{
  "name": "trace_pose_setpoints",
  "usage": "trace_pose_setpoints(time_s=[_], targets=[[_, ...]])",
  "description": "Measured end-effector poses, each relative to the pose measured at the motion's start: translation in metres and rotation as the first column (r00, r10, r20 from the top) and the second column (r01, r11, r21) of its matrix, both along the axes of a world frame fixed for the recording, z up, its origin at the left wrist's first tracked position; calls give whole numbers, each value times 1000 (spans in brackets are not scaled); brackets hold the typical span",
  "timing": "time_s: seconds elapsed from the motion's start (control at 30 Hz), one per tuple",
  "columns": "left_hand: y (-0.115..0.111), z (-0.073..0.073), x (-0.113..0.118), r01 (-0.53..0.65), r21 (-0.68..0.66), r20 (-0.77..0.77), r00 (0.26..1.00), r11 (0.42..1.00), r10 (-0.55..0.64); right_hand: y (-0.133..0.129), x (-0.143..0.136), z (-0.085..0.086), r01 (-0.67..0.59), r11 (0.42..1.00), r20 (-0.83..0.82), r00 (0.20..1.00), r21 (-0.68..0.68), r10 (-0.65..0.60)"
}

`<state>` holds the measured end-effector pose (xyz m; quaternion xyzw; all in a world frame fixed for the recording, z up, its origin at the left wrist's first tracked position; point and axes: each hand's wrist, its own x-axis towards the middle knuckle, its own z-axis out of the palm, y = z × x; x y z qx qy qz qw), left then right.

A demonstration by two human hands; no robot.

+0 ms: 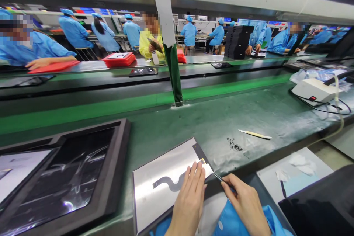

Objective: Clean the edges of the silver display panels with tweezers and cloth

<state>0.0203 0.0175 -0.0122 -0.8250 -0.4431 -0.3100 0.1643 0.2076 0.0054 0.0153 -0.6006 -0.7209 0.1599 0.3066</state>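
A flat display panel (155, 166) with a silver back lies at the front edge of the green bench. A dark wavy flex cable (166, 183) runs across its back. My left hand (192, 188) rests flat on the panel, fingers stretched out, partly covering the cable and a white piece (208, 169) by the right edge. Pinched in my right hand (243, 197) are thin metal tweezers (218, 177), their tip touching or very near the panel's right edge. How far their tip grips anything is too small to tell.
A dark foam tray (121, 147) with glossy panels stands at left. A yellow-handled blade (256, 134) lies beside black scraps (234, 144). A white device (315, 90) with cables sits at far right. A green post (174, 77) rises at the back; co-workers sit beyond the conveyor.
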Motion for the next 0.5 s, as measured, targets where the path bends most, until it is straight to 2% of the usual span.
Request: trace_pose_setpoints(time_s=[0.27,0.4,0.5], targets=[[-1,0,1,9,-23,32,999,1000,-8,2,2,7,-16,1000,2,1000,-20,16],[-1,1,2,9,-6,31,999,1000,-9,6,2,8,-38,995,-50,998,-97,33],[-1,1,3,4,-7,12,1000,1000,-4,9,3,7,-56,978,-154,988,-201,25]])
